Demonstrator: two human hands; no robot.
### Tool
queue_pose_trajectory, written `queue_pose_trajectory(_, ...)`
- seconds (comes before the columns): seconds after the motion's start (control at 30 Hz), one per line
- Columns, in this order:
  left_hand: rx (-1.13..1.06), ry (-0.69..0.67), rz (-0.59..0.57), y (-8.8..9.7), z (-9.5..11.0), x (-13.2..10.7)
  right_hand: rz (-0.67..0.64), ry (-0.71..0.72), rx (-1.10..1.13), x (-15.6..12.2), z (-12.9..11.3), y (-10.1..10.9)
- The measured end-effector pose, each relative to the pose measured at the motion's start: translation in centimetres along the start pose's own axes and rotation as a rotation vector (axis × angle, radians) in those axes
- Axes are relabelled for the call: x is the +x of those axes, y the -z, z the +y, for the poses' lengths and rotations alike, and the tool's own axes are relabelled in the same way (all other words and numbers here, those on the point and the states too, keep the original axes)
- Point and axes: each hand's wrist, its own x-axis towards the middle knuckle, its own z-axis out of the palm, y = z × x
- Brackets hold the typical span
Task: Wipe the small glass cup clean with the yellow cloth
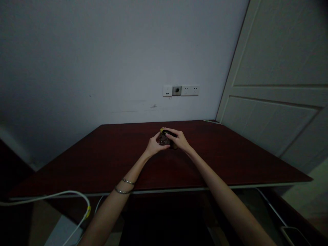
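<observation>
Both my hands meet over the middle of the dark red desk. My left hand curls round the side of a small, clear, rounded container, with the thumb along its near side. My right hand grips a dark curved part at the container's upper right, fingers reaching over it. A bit of yellow shows at the top, by the fingertips. The dim light hides what kind of container this is and whether the dark part is a lid or a handle.
The desk stands against a pale wall with a row of sockets. To the right is a panelled white door. A white cable loops over the front left edge. A phone-like object lies low at the right.
</observation>
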Motion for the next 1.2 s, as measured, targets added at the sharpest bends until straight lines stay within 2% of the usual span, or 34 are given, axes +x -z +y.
queue_pose_trajectory(0.1, -0.014, 0.03, 0.006, 0.0, 0.0, 0.0, 0.08, -0.068, 0.035, -0.2, 0.4, -0.4)
queue_pose_trajectory(0.17, 0.011, 0.016, 0.004, 0.1, -0.1, 0.1, 0.095, -0.024, -0.005, -0.6, -0.1, -0.7)
queue_pose_trajectory(0.27, 0.033, -0.021, -0.005, 0.2, 0.0, 0.3, 0.05, 0.075, -0.062, -1.3, -1.2, -0.9)
queue_pose_trajectory(0.33, 0.027, -0.028, 0.003, 0.2, 0.2, 0.3, 0.038, 0.094, -0.047, -1.3, -1.5, -0.9)
queue_pose_trajectory(0.47, 0.005, 0.009, 0.053, -0.2, 0.3, 0.0, 0.123, -0.049, 0.112, -0.6, -0.6, -0.7)
queue_pose_trajectory(0.6, -0.04, 0.039, 0.042, -0.4, 0.0, -0.1, 0.223, -0.195, 0.216, -0.3, 0.3, -0.8)
queue_pose_trajectory(0.87, 0.0, 0.048, 0.046, -0.2, -0.2, 0.1, 0.181, -0.041, 0.107, -1.8, -0.7, -0.9)
queue_pose_trajectory(0.97, -0.037, 0.045, 0.01, -0.4, 0.3, -0.1, 0.229, -0.11, 0.122, -1.6, 0.2, -0.9)
queue_pose_trajectory(1.07, -0.105, 0.066, -0.028, -0.6, 0.8, -0.2, 0.351, -0.203, 0.099, -1.3, 1.9, -0.9)
queue_pose_trajectory(1.2, -0.184, 0.099, -0.016, -0.4, 1.0, 0.1, 0.463, -0.214, 0.015, -0.8, 3.8, -0.8)
